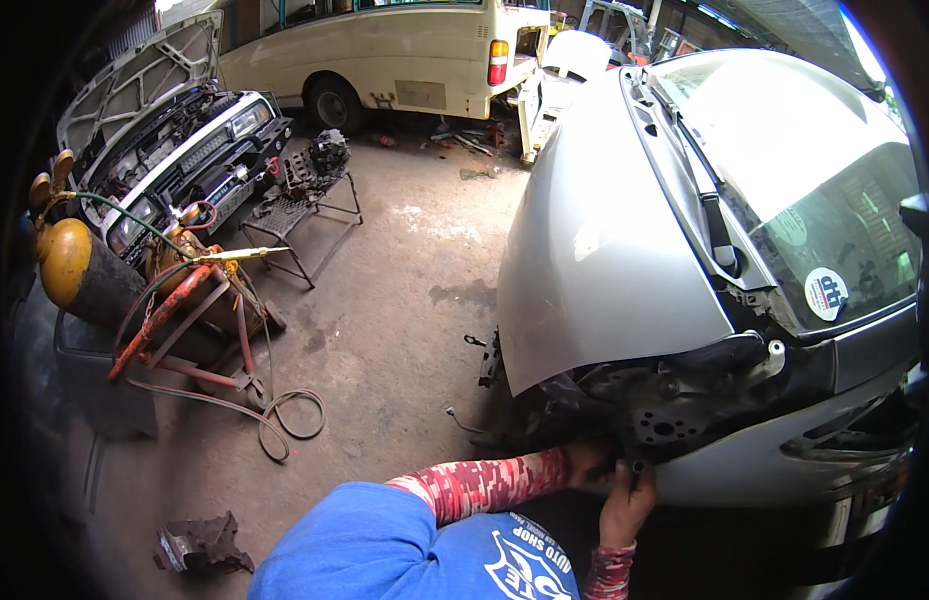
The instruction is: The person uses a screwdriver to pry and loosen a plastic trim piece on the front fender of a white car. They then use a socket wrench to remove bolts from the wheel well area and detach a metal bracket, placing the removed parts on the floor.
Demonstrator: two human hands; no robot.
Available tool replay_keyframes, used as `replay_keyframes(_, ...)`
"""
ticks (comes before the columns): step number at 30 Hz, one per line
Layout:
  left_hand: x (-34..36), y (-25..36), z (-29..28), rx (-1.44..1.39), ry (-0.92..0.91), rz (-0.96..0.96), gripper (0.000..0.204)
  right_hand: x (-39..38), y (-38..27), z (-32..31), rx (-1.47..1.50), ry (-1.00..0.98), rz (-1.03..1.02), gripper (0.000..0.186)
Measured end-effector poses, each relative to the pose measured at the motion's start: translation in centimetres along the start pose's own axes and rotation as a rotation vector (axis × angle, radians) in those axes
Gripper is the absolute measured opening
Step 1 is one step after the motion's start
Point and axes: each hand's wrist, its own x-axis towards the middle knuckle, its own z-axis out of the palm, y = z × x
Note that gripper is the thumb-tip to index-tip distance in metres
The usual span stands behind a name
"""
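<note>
My left hand reaches in under the exposed front corner of the silver car, beside a dark bracket with round holes; its fingers are mostly hidden in shadow. Lower and to its right, my right hand is closed around a small dark cylindrical piece, perhaps a socket, close to the bumper's silver panel. Both forearms wear red patterned sleeves. Above the bracket are the raised edge of the hood panel and a pale tube fitting.
Gas cylinders on a red cart with looped hoses stand at left. Behind them are a white vehicle with raised hood and a metal stand bearing engine parts. A cream bus is at back. A dark scrap part lies on the floor.
</note>
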Motion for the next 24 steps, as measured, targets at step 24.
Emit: replay_keyframes(24,4.1,-5.1,-1.1,1.939,0.418,1.028,0.032,-3.5,-3.8,-6.9,0.152,-0.295,-0.185,0.029)
